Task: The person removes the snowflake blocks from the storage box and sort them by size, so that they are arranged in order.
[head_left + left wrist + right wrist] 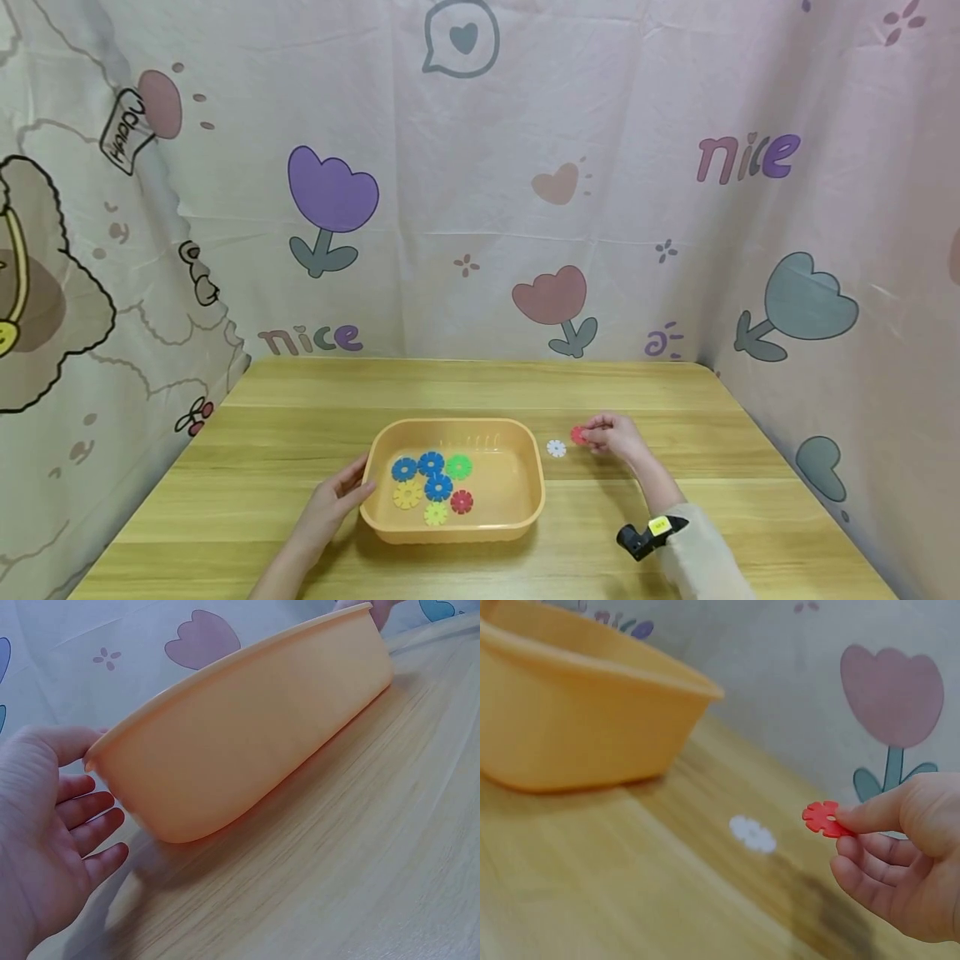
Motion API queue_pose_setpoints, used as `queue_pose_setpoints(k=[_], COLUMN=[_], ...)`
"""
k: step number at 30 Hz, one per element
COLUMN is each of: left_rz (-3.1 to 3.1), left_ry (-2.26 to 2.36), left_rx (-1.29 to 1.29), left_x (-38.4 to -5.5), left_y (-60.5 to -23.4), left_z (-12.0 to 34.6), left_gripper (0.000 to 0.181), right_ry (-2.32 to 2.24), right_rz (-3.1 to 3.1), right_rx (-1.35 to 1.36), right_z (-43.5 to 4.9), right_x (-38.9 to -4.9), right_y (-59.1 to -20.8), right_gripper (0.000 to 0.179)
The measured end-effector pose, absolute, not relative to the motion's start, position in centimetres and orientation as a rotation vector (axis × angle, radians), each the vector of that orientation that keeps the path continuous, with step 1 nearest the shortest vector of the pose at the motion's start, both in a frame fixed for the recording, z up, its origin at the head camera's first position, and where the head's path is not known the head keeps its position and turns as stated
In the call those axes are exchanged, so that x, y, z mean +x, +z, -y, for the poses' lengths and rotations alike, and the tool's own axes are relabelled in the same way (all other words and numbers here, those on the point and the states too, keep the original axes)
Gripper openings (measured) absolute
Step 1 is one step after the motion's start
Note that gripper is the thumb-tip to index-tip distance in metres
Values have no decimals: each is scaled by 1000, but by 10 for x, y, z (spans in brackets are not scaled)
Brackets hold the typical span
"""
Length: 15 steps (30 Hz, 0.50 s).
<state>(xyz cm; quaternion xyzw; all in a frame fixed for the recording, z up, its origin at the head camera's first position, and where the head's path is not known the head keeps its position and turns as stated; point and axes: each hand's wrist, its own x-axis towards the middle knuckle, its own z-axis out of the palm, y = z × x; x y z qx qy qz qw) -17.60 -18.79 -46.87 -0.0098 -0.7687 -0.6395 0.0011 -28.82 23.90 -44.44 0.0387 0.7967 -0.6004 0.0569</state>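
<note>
My right hand (613, 437) pinches a red notched plastic disc (823, 818) between thumb and fingers, held above the table to the right of the basin. A white notched disc (556, 448) lies on the table between that hand and the basin. At the basin's left end, my left hand (330, 507) holds the rim, thumb hooked over the edge and fingers beside the outer wall (225, 742). Inside the yellow-orange plastic basin (517, 525) lie several notched discs, among them blue (404, 469), green (459, 467), yellow (407, 495) and red (461, 502) ones, grouped toward the left.
The basin stands on a wood-grain table (300, 400). A printed curtain (450, 208) hangs behind the table and along both sides. A black device with a yellow label (651, 536) is worn at my right wrist, by the sleeve (705, 554).
</note>
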Motion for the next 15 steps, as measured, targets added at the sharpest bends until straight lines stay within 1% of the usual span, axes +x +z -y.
queue_pose_setpoints(k=[7, 15], left_rz=[2405, 2396], left_ry=[-1991, -2010], left_rx=[-41, -47], left_x=[-176, -175], left_y=[-469, -470], left_z=[188, 188], left_gripper=[56, 55], right_ry=[-1766, -1544], right_rz=[-2483, -2689], right_rx=[150, 122], right_z=[-236, -231], right_x=[-289, -289], right_y=[-462, -466], right_gripper=[13, 8])
